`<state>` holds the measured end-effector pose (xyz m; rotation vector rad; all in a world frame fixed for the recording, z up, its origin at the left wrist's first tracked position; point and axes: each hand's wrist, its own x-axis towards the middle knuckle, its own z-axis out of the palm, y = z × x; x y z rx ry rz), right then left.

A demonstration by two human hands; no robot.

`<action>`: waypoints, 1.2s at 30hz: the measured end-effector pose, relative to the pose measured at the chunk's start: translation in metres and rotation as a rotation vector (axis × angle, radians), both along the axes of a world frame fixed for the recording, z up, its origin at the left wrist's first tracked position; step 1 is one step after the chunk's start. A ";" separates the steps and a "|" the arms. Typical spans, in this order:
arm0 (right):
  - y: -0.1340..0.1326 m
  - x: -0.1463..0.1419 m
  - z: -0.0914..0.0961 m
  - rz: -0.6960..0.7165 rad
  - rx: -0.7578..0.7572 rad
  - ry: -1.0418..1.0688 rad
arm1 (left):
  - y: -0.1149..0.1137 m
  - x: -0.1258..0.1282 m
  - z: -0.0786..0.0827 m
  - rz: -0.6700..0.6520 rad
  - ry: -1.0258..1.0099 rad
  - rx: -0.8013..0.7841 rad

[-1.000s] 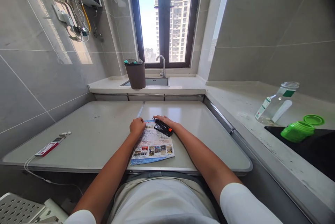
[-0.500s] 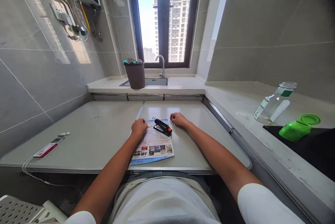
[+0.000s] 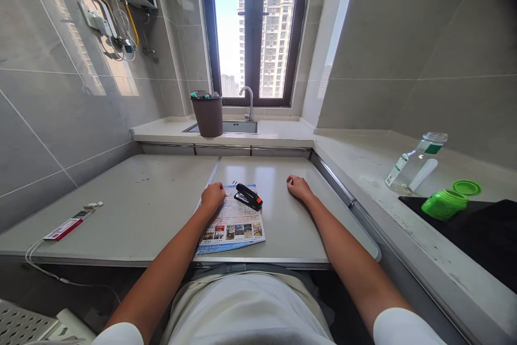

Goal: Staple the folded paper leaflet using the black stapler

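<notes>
A printed colour leaflet (image 3: 232, 224) lies on the grey table (image 3: 153, 199) in front of me. A black stapler with an orange tab (image 3: 249, 196) sits on the leaflet's far right corner. My left hand (image 3: 212, 196) is curled into a loose fist and presses on the leaflet's far left corner. My right hand (image 3: 298, 186) rests on the bare table to the right of the stapler, fingers curled down, holding nothing and apart from the stapler.
A red and white device with a white cable (image 3: 67, 226) lies at the table's left. A brown bin (image 3: 208, 113) stands by the sink (image 3: 238, 127) and tap. On the right counter are a clear bottle (image 3: 414, 164) and a green container with its lid (image 3: 446, 202).
My right hand has let go of the stapler and slid to the right across the table. The stapler stays on the leaflet, and my left hand has kept its place.
</notes>
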<state>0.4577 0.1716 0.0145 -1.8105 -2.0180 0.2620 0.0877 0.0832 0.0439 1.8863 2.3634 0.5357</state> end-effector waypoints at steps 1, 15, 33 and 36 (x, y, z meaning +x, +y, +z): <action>-0.001 -0.001 -0.001 0.005 -0.001 -0.002 | 0.000 0.000 0.000 0.000 0.001 -0.002; -0.023 -0.033 0.005 0.391 0.043 0.001 | 0.003 0.000 -0.007 -0.092 0.073 -0.040; -0.020 -0.033 0.002 0.458 0.034 0.065 | 0.027 -0.005 -0.029 -0.539 0.149 -0.059; -0.019 -0.033 0.003 0.465 0.024 0.075 | 0.029 -0.011 -0.029 -0.497 0.156 -0.069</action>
